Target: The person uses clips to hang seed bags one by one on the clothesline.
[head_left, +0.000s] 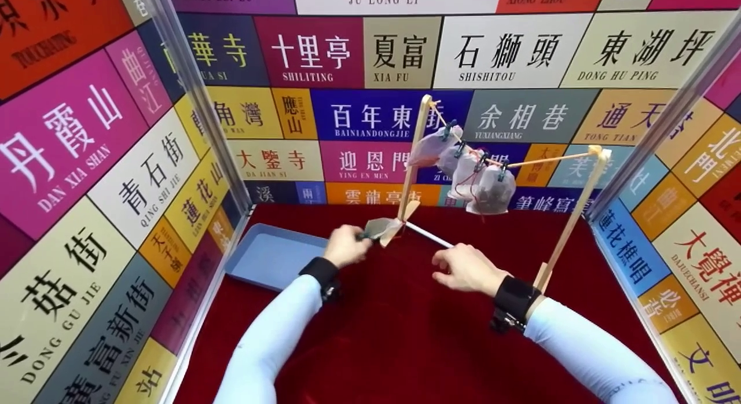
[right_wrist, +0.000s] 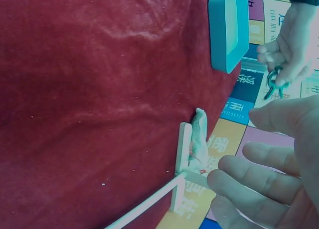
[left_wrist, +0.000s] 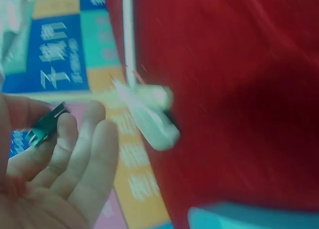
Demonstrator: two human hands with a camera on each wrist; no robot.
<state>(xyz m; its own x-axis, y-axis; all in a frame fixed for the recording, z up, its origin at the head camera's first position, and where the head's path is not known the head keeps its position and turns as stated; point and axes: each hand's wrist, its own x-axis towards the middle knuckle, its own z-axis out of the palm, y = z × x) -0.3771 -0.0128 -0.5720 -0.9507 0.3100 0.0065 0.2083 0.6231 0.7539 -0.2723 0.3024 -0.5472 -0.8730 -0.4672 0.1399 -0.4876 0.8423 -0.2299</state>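
Note:
Between the thumb and fingers of my left hand (head_left: pixel 345 246) a small dark green clip (left_wrist: pixel 47 124) is pinched. Just beyond that hand, a small whitish mesh drawstring bag (head_left: pixel 377 227) lies against the wooden foot of the left post (head_left: pixel 412 166). In the right wrist view the same bag (right_wrist: pixel 198 139) rests beside the foot (right_wrist: pixel 183 147), apart from both hands. My right hand (head_left: pixel 468 267) holds nothing; its fingers are loosely bent near the white rod (head_left: pixel 428 235) that runs along the bottom of the rack.
Several filled mesh bags (head_left: pixel 491 190) hang by dark clips from a cord strung between the left post and the right post (head_left: pixel 573 219). A blue tray (head_left: pixel 272 250) sits at the left on the red cloth (head_left: pixel 393 334). Sign-printed panels (head_left: pixel 382 51) enclose the sides and back.

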